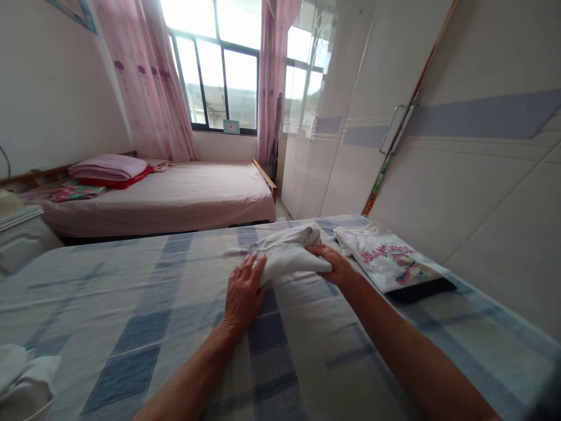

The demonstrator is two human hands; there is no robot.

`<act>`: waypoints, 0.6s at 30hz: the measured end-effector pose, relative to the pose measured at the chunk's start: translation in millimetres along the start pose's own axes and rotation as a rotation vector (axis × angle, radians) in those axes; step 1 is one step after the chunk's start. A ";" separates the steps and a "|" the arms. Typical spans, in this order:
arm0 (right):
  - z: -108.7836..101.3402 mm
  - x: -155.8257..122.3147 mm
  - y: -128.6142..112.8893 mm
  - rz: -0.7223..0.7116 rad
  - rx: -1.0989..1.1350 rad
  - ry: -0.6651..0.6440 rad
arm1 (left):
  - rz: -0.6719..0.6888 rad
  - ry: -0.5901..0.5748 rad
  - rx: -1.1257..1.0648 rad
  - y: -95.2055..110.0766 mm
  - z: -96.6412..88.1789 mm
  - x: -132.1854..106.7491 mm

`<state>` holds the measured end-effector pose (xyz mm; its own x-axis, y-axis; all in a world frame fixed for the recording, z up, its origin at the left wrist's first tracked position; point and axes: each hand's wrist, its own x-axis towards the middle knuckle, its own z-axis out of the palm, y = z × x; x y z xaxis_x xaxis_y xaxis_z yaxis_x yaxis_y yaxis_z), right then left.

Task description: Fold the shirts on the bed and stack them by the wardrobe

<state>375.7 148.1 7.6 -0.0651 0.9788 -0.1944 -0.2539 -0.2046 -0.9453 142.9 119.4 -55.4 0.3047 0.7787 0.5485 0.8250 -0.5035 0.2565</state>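
A folded white garment (289, 260) lies on the bed in front of me, its upper part bunched and its kind hard to make out. My right hand (333, 263) grips its right end, thumb on the near side and fingers partly hidden behind the cloth. At the left end, my left hand (246, 286) rests with its fingers stretched out, touching the cloth's edge. Right of both hands lies a folded white T-shirt (381, 257) with pink lettering, a coloured print and a black part along its near edge.
Blue-and-white checked sheet (184, 316) covers the bed. More white cloth (26, 383) sits at its near left corner. Wardrobe doors (491, 193) stand close along the right side. Beyond is a second bed (210, 187) with a folded pink quilt (109, 167), under a window.
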 end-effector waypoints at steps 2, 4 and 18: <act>-13.6 -5.5 -30.1 -0.113 0.029 0.086 | -0.052 -0.019 0.058 -0.6 4.0 -0.1; -34.6 -12.4 -64.2 -0.288 0.056 0.203 | -0.060 -0.057 0.099 -0.6 6.7 0.0; -204.8 -79.9 -20.8 -0.258 0.126 0.830 | -0.027 -0.135 0.108 -0.6 7.1 0.4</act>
<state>583.8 76.7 -10.9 0.7194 0.6777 -0.1526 -0.2715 0.0721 -0.9597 145.9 122.7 -60.9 0.3368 0.8384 0.4286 0.8781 -0.4440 0.1785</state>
